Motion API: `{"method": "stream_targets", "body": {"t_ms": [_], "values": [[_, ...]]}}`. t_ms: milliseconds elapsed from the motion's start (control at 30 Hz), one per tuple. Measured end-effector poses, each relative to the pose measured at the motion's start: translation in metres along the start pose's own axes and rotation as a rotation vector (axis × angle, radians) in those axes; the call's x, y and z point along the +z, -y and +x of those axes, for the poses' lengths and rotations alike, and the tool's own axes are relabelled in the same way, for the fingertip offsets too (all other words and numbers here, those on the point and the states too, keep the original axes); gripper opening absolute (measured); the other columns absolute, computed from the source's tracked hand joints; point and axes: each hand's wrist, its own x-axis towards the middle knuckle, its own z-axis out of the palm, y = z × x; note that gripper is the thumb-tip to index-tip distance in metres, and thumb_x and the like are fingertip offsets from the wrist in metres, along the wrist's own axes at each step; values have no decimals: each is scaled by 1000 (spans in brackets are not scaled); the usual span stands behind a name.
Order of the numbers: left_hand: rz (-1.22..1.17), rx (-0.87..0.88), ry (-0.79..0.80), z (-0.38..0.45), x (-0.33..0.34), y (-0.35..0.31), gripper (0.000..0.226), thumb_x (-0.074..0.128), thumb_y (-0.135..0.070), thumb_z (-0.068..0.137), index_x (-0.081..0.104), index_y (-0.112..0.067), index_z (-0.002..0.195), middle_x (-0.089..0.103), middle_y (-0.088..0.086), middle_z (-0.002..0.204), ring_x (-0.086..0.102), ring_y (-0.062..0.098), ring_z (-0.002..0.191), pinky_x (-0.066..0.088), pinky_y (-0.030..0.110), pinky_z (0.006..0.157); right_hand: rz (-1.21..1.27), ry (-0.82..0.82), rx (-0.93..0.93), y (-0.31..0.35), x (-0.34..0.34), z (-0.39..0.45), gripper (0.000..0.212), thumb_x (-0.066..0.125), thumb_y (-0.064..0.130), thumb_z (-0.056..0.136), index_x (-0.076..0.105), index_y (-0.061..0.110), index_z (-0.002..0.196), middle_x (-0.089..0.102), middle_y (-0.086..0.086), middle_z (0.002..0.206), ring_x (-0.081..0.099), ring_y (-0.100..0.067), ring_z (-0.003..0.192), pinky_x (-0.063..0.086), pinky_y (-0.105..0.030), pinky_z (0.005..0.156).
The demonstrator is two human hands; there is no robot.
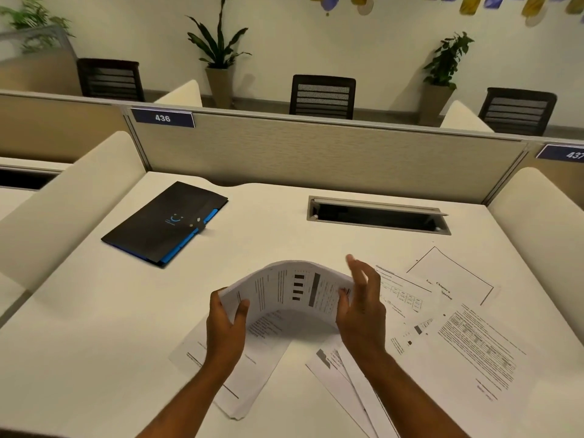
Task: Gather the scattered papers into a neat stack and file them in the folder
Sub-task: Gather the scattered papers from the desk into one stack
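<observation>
A bundle of printed papers [290, 289] arches upward above the white desk [94, 327]. My left hand [226, 327] grips its left edge, thumb on top. My right hand [361, 311] presses against its right edge with fingers spread and partly raised. Loose sheets lie flat on the desk: one [234, 384] under my left forearm, two or three [344, 371] beneath my right forearm, and several [467, 330] spread to the right. A black folder [158, 222] with blue tabs lies shut at the far left of the desk, away from both hands.
A rectangular cable slot [379, 216] with a raised lid opens in the desk at the back right. A beige partition [316, 153] closes off the far edge, and cream side dividers [57, 197] flank the desk. Chairs and potted plants stand beyond.
</observation>
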Motion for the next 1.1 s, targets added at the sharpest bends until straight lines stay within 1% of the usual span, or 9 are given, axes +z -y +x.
{"method": "stream_targets", "body": {"t_ms": [133, 367, 467, 567, 633, 700, 900, 1033, 1100], "values": [[12, -18, 6, 2, 3, 2, 37, 60, -25, 93, 39, -33, 122, 55, -7, 108, 57, 19, 104, 58, 44, 85, -260, 86, -61, -3, -3, 4, 93, 87, 26, 77, 37, 39, 153, 40, -6, 148, 67, -22, 102, 63, -29, 61], [29, -20, 2, 7, 5, 2, 38, 61, -26, 92, 39, -35, 121, 54, -13, 104, 57, 19, 102, 57, 46, 84, -218, 43, -88, 1, -5, 10, 76, 85, 27, 79, 51, 30, 147, 43, -7, 144, 68, -22, 95, 64, -29, 61], [30, -26, -3, 8, 5, 2, 37, 61, -28, 92, 39, -37, 120, 55, -11, 105, 57, 20, 103, 58, 45, 84, -31, 13, -113, -1, -4, 8, 61, 72, 26, 88, 50, 31, 145, 45, -1, 140, 63, -15, 103, 63, -21, 67], [32, -35, -15, 11, 4, 2, 37, 61, -29, 92, 41, -37, 121, 57, -7, 109, 58, 20, 104, 58, 44, 83, 346, -13, 130, -10, 2, 4, 64, 77, 12, 86, 47, 30, 139, 53, 8, 133, 60, -7, 116, 59, -15, 77], [24, -40, -30, 14, 5, 2, 40, 64, -28, 90, 42, -34, 124, 58, -3, 113, 57, 19, 105, 58, 45, 84, 479, 59, 374, -12, 10, -1, 51, 78, 11, 86, 54, 33, 124, 63, 6, 117, 67, -15, 109, 62, -21, 72], [22, -48, -34, 17, 6, 2, 41, 64, -25, 91, 45, -30, 127, 59, 0, 114, 57, 21, 107, 57, 46, 85, 500, 93, 505, -14, 21, -6, 33, 77, 15, 88, 60, 36, 108, 68, 10, 102, 70, -22, 103, 59, -15, 65], [10, -38, -101, 15, 5, 2, 39, 63, -24, 93, 48, -28, 129, 60, -1, 113, 60, 20, 103, 58, 37, 82, 469, 1, 523, -6, 27, -2, 38, 76, 17, 89, 55, 46, 102, 62, 22, 98, 64, -1, 90, 51, -3, 61], [30, -79, -82, 0, 3, 16, 49, 69, -22, 88, 50, -17, 133, 63, 5, 118, 58, 22, 110, 55, 38, 87, 473, 80, 624, -15, 30, -16, 39, 76, 16, 89, 58, 26, 123, 68, 4, 111, 67, -19, 106, 59, -26, 80], [21, -86, -98, -2, 5, 16, 50, 71, -21, 87, 51, -15, 133, 63, 7, 119, 58, 22, 110, 53, 35, 86, 467, 95, 632, -17, 31, -15, 40, 75, 13, 90, 59, 20, 126, 68, 1, 114, 66, -23, 111, 58, -26, 82]]}}
